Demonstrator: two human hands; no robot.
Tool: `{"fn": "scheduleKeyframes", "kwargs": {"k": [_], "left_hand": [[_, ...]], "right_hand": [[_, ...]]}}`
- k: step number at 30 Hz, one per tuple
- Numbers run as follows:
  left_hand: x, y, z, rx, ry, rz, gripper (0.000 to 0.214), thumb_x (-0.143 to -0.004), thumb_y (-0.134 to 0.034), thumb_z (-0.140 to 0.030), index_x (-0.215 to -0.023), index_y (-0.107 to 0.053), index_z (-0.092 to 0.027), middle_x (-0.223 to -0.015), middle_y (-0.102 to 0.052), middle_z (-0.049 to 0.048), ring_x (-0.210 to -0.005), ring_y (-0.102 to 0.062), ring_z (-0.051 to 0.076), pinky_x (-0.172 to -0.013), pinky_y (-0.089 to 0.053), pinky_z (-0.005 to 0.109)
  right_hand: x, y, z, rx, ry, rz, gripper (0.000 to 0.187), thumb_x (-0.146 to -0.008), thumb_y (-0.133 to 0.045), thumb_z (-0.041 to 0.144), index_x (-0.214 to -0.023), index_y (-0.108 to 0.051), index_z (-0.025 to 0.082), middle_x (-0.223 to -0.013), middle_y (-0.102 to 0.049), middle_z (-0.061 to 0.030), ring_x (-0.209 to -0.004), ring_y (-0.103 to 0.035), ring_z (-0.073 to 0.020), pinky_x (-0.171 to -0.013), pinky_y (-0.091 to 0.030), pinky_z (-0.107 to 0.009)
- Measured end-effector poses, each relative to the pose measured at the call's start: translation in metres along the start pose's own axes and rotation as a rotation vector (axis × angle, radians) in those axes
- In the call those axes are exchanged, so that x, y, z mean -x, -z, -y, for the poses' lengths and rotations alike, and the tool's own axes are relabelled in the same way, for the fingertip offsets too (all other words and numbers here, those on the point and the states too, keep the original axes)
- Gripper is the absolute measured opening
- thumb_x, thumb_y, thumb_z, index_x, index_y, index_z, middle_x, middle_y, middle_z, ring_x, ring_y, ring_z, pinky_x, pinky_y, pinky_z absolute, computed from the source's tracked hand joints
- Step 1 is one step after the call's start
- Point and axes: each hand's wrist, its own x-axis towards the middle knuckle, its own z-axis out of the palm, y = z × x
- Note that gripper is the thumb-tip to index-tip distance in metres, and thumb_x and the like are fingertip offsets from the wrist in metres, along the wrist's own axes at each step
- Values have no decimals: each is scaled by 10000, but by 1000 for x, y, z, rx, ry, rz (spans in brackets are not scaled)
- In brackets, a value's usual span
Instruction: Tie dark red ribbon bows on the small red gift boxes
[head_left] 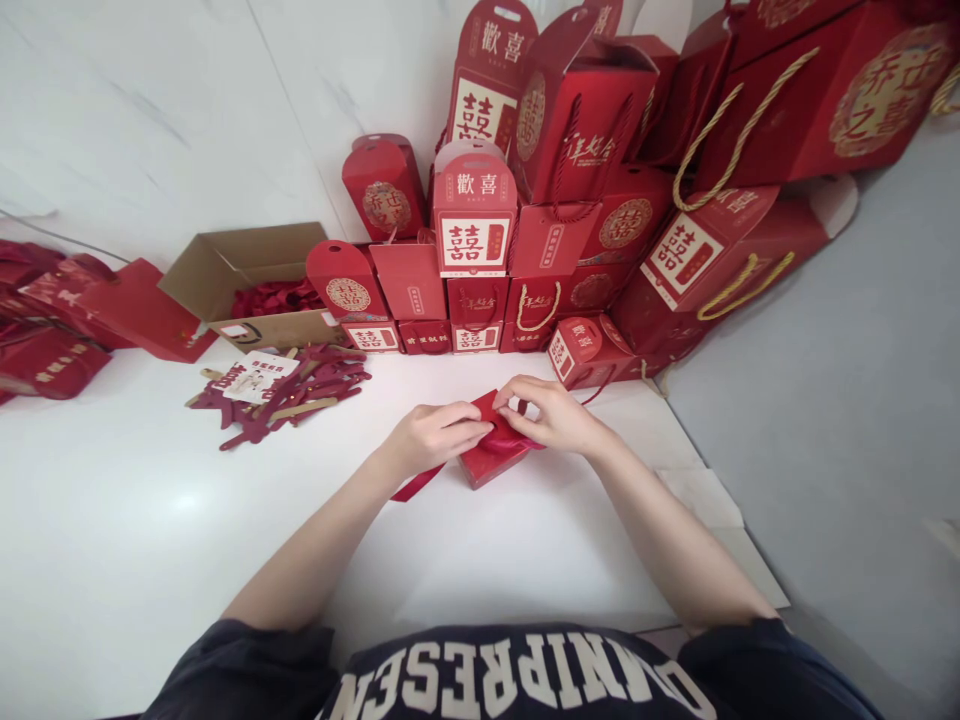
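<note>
A small red box (489, 468) lies on the white table in front of me, with a dark red ribbon (420, 484) across its top and one tail trailing to the left. My left hand (444, 436) is closed at the box's left side, its fingertips pinching the ribbon. From the right, my right hand (549, 412) is also closed, thumb and fingers pinched on the ribbon above the box. The two sets of fingertips are close together over the lid. The exact shape of the ribbon between them is partly hidden by the fingers.
Stacked red gift boxes (474, 225) with rope handles rise behind the hands and along the right. An open cardboard carton (289, 330) of dark red ribbons stands at the back left. Before it lies a pile of ribbons (315, 392) with a printed card (261, 377).
</note>
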Motion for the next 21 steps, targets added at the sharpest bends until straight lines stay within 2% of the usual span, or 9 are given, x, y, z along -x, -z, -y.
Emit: {"fn": "scheduleKeyframes", "kwargs": {"k": [3,6,9,13,16,19,21], "left_hand": [[0,-2,1,-27,-25,-38,177,-899,-555,-192,-1019,-679,-230,-945,-698,15,-785,-678,94,-717,-519,182],[-2,-2,0,-63,-48,-71,151,-897,-564,-190,-997,-674,-212,-914,-689,12,-734,-665,79,-651,-508,175],[-5,0,-1,-73,-73,-91,133,-890,-578,-182,-986,-670,-195,-907,-682,12,-740,-662,74,-647,-503,170],[-8,1,-2,-35,-64,-91,106,-884,-587,-175,-952,-669,-177,-900,-673,19,-740,-658,76,-646,-501,168],[-9,2,-3,-31,-54,-95,104,-884,-589,-176,-950,-669,-176,-885,-667,16,-720,-649,70,-628,-493,165],[-10,4,-3,-46,-57,-98,116,-885,-590,-180,-961,-678,-181,-867,-661,13,-720,-646,69,-619,-487,162],[-11,4,-4,-42,-56,-92,114,-887,-588,-179,-950,-683,-175,-859,-654,16,-715,-642,67,-612,-483,159]], "right_hand": [[-1,-2,0,-85,21,64,231,-844,-583,151,-1059,-638,215,-989,-687,-44,-929,-624,-176,-855,-486,-313],[0,-5,-1,-128,11,45,189,-841,-587,140,-1011,-636,207,-943,-674,-39,-856,-633,-161,-825,-498,-302],[0,-7,0,-43,47,-16,177,-811,-566,86,-934,-614,205,-909,-655,-41,-857,-604,-179,-811,-488,-321],[-3,-6,1,-13,103,59,298,-785,-562,56,-1031,-579,222,-980,-670,-30,-948,-602,-188,-960,-430,-383],[-5,-6,0,10,131,61,242,-797,-548,70,-976,-573,230,-920,-673,-2,-885,-613,-172,-1055,-352,-426],[-5,-8,0,64,121,12,222,-771,-545,71,-931,-556,225,-892,-653,-10,-879,-596,-186,-1056,-347,-447],[-4,-8,1,54,111,39,237,-765,-546,74,-947,-543,225,-909,-648,-15,-897,-595,-190,-1057,-351,-449]]}}
